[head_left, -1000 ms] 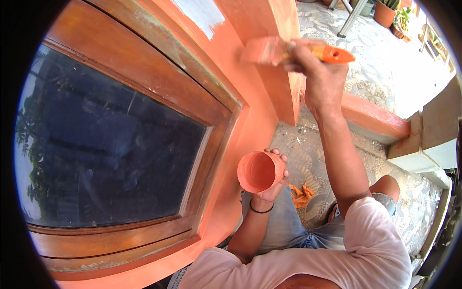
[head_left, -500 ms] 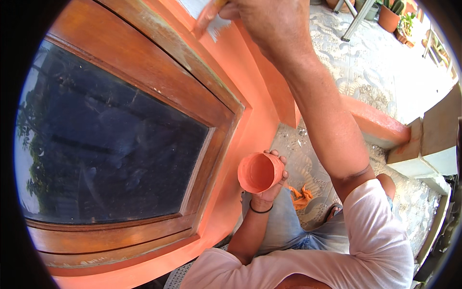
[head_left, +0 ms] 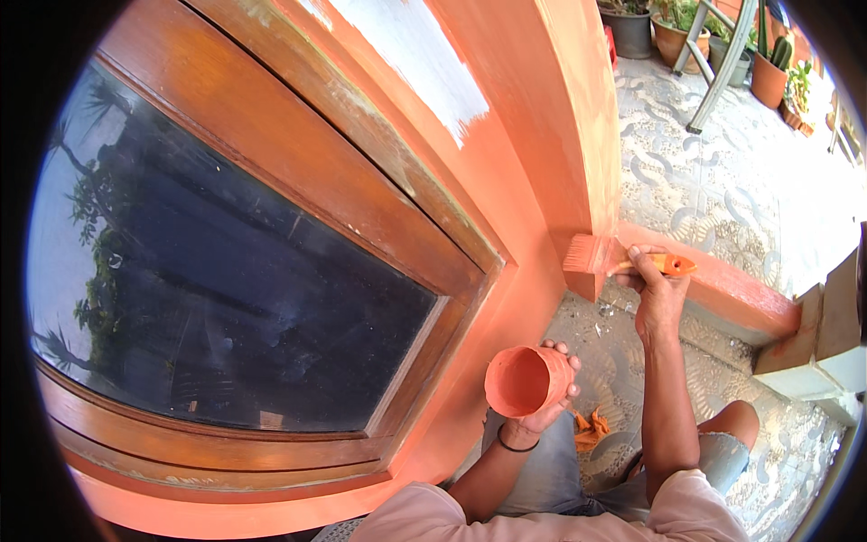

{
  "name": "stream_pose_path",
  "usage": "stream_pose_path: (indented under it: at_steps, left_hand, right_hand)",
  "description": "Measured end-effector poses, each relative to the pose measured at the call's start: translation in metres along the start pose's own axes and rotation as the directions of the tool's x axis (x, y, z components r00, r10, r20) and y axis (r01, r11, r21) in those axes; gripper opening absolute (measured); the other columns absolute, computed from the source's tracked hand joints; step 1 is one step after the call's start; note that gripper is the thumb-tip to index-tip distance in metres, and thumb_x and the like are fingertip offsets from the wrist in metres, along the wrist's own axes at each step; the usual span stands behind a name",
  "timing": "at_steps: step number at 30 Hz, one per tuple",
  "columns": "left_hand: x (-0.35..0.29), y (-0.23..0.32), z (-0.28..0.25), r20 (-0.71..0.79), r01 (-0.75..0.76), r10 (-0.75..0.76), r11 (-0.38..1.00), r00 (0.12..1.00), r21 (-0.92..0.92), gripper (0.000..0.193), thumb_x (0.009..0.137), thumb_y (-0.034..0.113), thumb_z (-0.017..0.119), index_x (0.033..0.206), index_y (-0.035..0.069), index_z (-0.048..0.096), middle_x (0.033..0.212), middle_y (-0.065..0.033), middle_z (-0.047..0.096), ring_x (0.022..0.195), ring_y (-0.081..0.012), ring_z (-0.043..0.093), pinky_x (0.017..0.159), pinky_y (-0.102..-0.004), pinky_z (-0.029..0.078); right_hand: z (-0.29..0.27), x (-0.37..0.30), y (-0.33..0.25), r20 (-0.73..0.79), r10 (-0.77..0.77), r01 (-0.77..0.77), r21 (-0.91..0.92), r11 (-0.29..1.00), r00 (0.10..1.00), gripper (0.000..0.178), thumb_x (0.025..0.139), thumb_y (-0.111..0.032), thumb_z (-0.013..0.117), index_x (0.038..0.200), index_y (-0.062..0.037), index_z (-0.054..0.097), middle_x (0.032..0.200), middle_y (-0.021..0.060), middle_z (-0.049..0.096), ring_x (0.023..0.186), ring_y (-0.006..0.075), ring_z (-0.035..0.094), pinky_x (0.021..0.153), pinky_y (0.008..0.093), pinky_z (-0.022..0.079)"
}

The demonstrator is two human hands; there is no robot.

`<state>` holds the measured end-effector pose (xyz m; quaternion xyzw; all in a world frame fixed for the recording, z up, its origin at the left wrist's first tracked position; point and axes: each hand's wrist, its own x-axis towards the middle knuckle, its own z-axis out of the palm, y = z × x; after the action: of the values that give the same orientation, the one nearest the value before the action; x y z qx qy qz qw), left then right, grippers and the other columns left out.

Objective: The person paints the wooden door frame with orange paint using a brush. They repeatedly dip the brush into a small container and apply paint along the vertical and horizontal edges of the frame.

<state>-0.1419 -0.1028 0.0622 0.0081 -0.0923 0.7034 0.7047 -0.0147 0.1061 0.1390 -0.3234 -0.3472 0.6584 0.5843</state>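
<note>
My right hand [head_left: 657,294] grips an orange-handled paintbrush [head_left: 593,254] whose wide bristles are coated in orange paint. The bristles are at the lower end of the orange wall corner [head_left: 591,163]; whether they touch it I cannot tell. My left hand [head_left: 553,397] is wrapped round an orange paint-smeared cup [head_left: 519,383], held tilted with its mouth facing up. Orange paint coats the inside of the cup. A white unpainted patch [head_left: 424,54] with a ragged lower edge shows on the wall beside the window frame.
On the left is a dark glass window [head_left: 226,289] in a brown wooden frame [head_left: 271,163]. A low orange ledge [head_left: 731,280] runs right to a block pillar [head_left: 813,343]. An orange cloth [head_left: 591,429] lies on the patterned floor. Ladder legs [head_left: 720,77] and potted plants [head_left: 769,81] stand farther back.
My right hand has come down from the upper wall to the low wall corner, bringing the brush into full view. My left hand still holds the cup; the view has shifted.
</note>
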Motion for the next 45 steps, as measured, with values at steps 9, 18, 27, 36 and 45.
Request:
stream_pose_path:
  at_steps: [9,18,27,36,45]
  left_hand:
    - [0.037,-0.041,0.126,-0.071,0.025,-0.026,1.000,0.997,-0.017,0.053,0.097,0.038,0.073,0.139,0.011,0.054,0.138,-0.0077,0.052,0.135,-0.0311,0.047,0.095,-0.0535,0.056]
    - [0.102,-0.103,0.288,-0.027,0.089,-0.089,0.996,0.996,-0.004,0.064,0.100,0.048,0.070,0.144,0.006,0.051,0.143,-0.0150,0.052,0.137,-0.0381,0.048,0.095,-0.0561,0.056]
    - [0.110,-0.128,0.385,-0.124,0.035,-0.034,0.999,0.992,0.005,0.062,0.105,0.053,0.061,0.149,0.009,0.052,0.146,-0.0137,0.056,0.140,-0.0397,0.052,0.099,-0.0614,0.056]
    - [0.099,-0.152,0.497,-0.327,0.007,0.007,0.999,0.945,0.041,0.064,0.090,0.049,0.079,0.142,0.016,0.063,0.139,-0.0123,0.066,0.140,-0.0420,0.052,0.101,-0.0590,0.053]
    - [0.095,-0.171,0.548,-0.337,0.057,-0.014,0.992,0.942,0.116,0.054,0.103,0.046,0.065,0.141,0.008,0.062,0.144,-0.0143,0.065,0.137,-0.0350,0.058,0.113,-0.0576,0.049]
  right_hand:
    - [-0.017,0.009,-0.043,0.016,0.083,-0.079,-0.188,0.979,0.996,0.023,0.096,-0.014,0.081,0.101,0.0027,0.066,0.091,0.0139,0.075,0.072,0.0213,0.076,0.063,0.0294,0.062]
    - [-0.023,-0.036,-0.227,-0.297,0.210,-0.236,-0.052,0.970,0.931,0.034,0.101,-0.029,0.077,0.105,0.0023,0.066,0.088,0.0181,0.076,0.065,0.0226,0.073,0.057,0.0316,0.061]
    - [0.073,-0.081,-0.462,-0.233,0.179,-0.168,0.066,0.984,0.956,0.020,0.103,-0.015,0.073,0.115,-0.0005,0.068,0.095,0.0105,0.074,0.074,0.0174,0.071,0.062,0.0246,0.056]
    - [0.180,-0.144,-0.625,-0.246,0.165,-0.141,0.110,0.984,0.955,0.026,0.104,-0.027,0.072,0.119,-0.0058,0.071,0.086,0.0037,0.075,0.065,0.0147,0.072,0.054,0.0254,0.051]
    - [0.203,-0.200,-0.692,-0.099,0.077,-0.073,0.049,0.996,0.992,0.028,0.104,-0.025,0.072,0.117,-0.0015,0.063,0.103,0.0202,0.073,0.062,0.0175,0.073,0.052,0.0236,0.055]
